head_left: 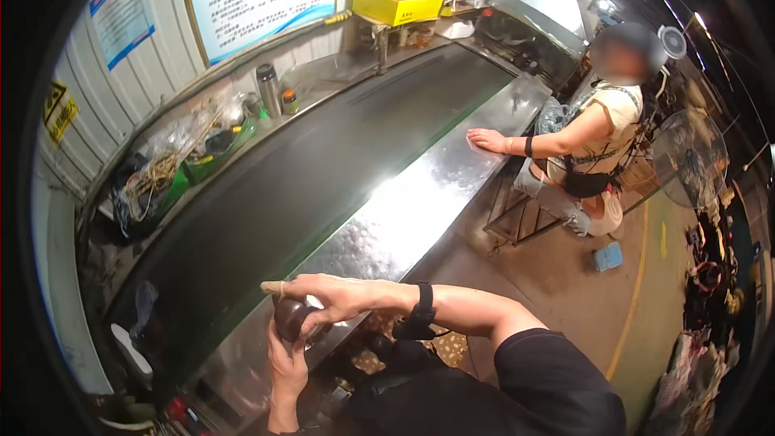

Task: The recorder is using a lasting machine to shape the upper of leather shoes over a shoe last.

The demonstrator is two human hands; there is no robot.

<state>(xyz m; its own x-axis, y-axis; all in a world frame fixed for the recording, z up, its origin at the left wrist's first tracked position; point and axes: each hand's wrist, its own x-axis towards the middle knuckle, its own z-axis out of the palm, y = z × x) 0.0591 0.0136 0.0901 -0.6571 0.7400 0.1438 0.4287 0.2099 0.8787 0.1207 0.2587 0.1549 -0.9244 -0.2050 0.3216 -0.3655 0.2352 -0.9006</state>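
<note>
Both my hands are closed round a dark brown, glossy, rounded object (289, 319), above the near part of the metal ledge. My right hand (339, 297) reaches in from the right and covers its top and right side, with a light wrap on one finger. From below, my left hand (287, 367) supports it with fingers along its lower left side. The fingers hide much of the object, so its exact kind cannot be made out. A shiny metal ledge (404, 210) runs beneath my hands, alongside a dark conveyor belt (323, 145).
A co-worker (601, 129) sits farther along, one hand resting on the ledge. Behind the belt stand a thermos (269, 89) and green bins (190, 169) of cord and plastic. A yellow box (397, 4) sits at the far end. A blue box (607, 257) lies on the floor.
</note>
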